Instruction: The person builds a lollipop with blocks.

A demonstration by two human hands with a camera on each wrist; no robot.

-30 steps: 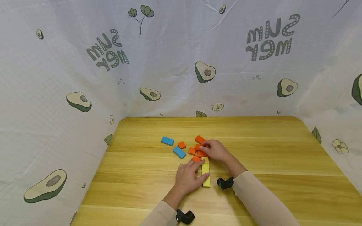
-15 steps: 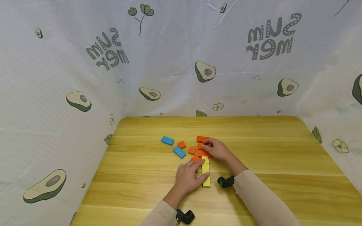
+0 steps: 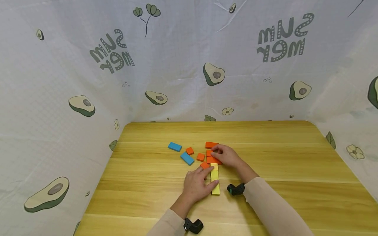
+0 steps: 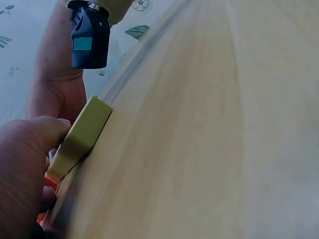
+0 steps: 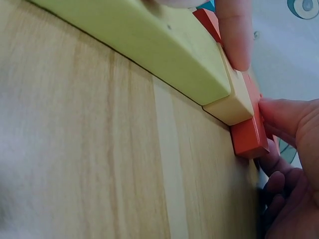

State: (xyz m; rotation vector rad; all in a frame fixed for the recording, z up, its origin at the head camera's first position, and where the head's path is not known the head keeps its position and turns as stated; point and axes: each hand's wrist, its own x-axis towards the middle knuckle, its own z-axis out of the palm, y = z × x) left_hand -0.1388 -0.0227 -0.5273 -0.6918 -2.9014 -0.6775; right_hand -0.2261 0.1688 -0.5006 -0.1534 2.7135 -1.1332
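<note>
In the head view my left hand point(image 3: 195, 186) rests at a row of yellow blocks. Its index fingertip touches the small pale yellow block point(image 3: 216, 167) and its thumb touches the long yellow block point(image 3: 214, 176). My right hand point(image 3: 228, 156) pinches a small orange block point(image 3: 209, 153), partly hidden by the fingers. That block lies against an orange-red crosswise block point(image 3: 213, 160) at the far end of the row. The right wrist view shows the crosswise block point(image 5: 249, 137) touching the pale one point(image 5: 240, 107). A red-orange block point(image 3: 211, 145) lies just beyond the right fingers.
Two blue blocks point(image 3: 187, 158) and small orange blocks point(image 3: 200, 157) lie loose to the left of the row. Another small orange block point(image 3: 204, 165) touches the left fingers. A patterned cloth point(image 3: 183, 65) hangs behind the wooden table point(image 3: 265, 144).
My right hand has straightened the small orange block and drawn it against the crosswise one. The far red-orange block has turned from slanted to crosswise. My left hand has stayed in place.
</note>
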